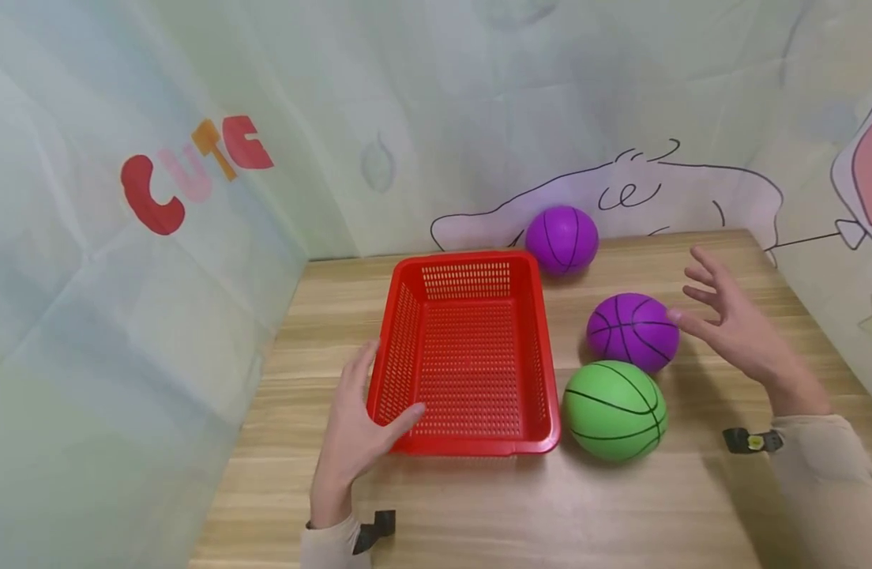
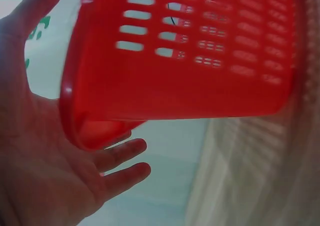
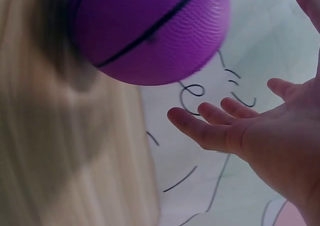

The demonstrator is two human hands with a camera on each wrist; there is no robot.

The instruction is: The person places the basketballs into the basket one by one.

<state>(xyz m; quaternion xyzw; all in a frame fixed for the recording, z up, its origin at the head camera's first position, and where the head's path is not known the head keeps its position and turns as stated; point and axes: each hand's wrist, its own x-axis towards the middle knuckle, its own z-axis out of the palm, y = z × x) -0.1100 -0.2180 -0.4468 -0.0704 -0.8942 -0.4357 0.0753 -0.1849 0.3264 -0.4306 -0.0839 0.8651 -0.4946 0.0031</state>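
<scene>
A red plastic basket (image 1: 471,375) with slotted walls stands on the wooden table, nothing inside it. At its front left corner is my left hand (image 1: 354,423), thumb over the front rim and fingers spread along the outside; whether it touches is hard to tell. In the left wrist view the basket wall (image 2: 200,91) lies between thumb and fingers. To the right of the basket are a green basketball (image 1: 616,411) and, just behind it, a purple basketball (image 1: 631,332). My right hand (image 1: 745,332) hovers beside that purple ball with spread fingers, apart from it in the right wrist view.
A second purple ball (image 1: 562,240) sits behind the basket's far right corner, close to the back wall cloth. Printed cloth (image 1: 379,95) hangs along the back and both sides of the table (image 1: 493,514).
</scene>
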